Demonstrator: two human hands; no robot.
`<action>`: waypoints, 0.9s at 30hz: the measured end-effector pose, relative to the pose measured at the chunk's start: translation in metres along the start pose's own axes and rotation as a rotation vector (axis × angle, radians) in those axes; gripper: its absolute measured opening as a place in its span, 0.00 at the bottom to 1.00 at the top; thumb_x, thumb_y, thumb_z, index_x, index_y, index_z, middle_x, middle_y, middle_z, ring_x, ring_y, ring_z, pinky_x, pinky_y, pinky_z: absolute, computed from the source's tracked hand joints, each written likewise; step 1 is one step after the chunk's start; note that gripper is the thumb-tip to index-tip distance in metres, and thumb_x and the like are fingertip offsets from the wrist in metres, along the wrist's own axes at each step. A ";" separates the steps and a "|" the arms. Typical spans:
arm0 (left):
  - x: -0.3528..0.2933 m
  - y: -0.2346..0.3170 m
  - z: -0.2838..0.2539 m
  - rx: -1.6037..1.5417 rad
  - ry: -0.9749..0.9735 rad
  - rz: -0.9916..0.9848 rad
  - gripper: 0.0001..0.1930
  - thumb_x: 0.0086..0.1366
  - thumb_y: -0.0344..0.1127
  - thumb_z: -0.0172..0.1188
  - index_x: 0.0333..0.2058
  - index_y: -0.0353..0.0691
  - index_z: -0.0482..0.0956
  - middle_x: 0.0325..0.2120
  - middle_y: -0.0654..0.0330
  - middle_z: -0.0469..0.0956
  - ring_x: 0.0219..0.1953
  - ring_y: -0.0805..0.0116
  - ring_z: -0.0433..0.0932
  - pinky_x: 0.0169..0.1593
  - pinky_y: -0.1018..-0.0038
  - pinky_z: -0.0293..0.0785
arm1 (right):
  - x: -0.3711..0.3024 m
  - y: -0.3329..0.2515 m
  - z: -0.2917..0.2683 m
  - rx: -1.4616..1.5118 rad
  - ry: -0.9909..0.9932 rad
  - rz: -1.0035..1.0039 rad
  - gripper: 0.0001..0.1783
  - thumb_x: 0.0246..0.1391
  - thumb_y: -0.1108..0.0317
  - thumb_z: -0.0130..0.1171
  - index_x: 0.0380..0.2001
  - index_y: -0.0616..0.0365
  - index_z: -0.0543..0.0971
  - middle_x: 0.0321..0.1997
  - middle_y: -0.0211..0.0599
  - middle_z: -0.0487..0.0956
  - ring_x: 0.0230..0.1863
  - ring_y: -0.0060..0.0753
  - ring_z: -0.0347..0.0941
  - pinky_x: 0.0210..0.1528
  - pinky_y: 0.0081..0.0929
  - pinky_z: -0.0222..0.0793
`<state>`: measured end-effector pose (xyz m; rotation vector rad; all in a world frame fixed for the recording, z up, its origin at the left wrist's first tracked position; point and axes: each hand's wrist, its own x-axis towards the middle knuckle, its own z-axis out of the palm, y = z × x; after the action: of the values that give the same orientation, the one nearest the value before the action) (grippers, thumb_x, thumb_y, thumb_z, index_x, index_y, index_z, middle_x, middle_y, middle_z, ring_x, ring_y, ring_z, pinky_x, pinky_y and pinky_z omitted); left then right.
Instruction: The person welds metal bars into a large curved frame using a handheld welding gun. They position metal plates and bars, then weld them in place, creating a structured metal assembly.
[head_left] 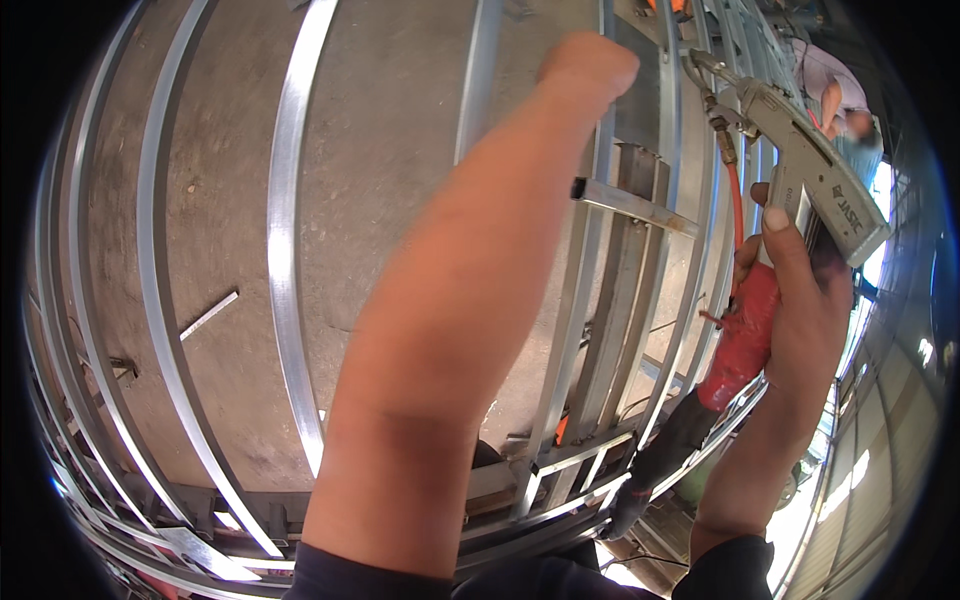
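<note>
My left arm reaches far across the frame, and my left hand [592,68] is closed over the metal framework near the top. Its fingers curl away from view, so whatever they hold is hidden. At the right, my right hand [800,290] is wrapped around a grey gun-shaped tool [825,165] with a red-wrapped section [745,335] below. Metal fittings [725,130] and an orange-red hose [737,205] sit at its upper left. A thick black sleeve [655,455] runs down from the red part. Next to my left hand is a dark flat plate [642,95].
Long silvery metal bars [290,200] run lengthwise over a grey-brown floor [225,130]. A short square tube [640,207] crosses the bars in the middle. A loose metal strip [210,315] lies at left. Another person [835,85] bends over at the far right, beside a corrugated wall [880,460].
</note>
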<state>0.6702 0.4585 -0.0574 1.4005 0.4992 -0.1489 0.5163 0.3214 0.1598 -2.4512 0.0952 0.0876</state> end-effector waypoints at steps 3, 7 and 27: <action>-0.025 0.011 -0.007 -0.055 -0.111 -0.064 0.16 0.60 0.37 0.72 0.42 0.31 0.83 0.39 0.52 0.85 0.38 0.59 0.84 0.41 0.63 0.81 | -0.008 0.003 -0.022 0.004 0.010 -0.013 0.22 0.63 0.60 0.68 0.52 0.66 0.81 0.43 0.40 0.83 0.30 0.24 0.76 0.32 0.25 0.75; -0.047 0.011 -0.016 -0.119 -0.178 -0.118 0.25 0.63 0.31 0.72 0.55 0.29 0.74 0.45 0.50 0.83 0.42 0.60 0.85 0.43 0.64 0.85 | -0.023 0.012 -0.040 -0.004 0.000 -0.035 0.23 0.64 0.61 0.67 0.55 0.67 0.80 0.47 0.40 0.84 0.30 0.23 0.76 0.31 0.24 0.76; -0.038 0.003 -0.009 -0.248 -0.164 -0.106 0.22 0.63 0.26 0.70 0.52 0.27 0.73 0.43 0.47 0.83 0.41 0.58 0.86 0.41 0.61 0.88 | -0.049 0.051 -0.022 -0.088 -0.129 0.110 0.19 0.66 0.63 0.66 0.52 0.68 0.80 0.36 0.31 0.82 0.34 0.21 0.77 0.37 0.25 0.74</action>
<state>0.6353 0.4605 -0.0392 1.1101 0.4392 -0.2763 0.4637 0.2704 0.1483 -2.5194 0.1729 0.3041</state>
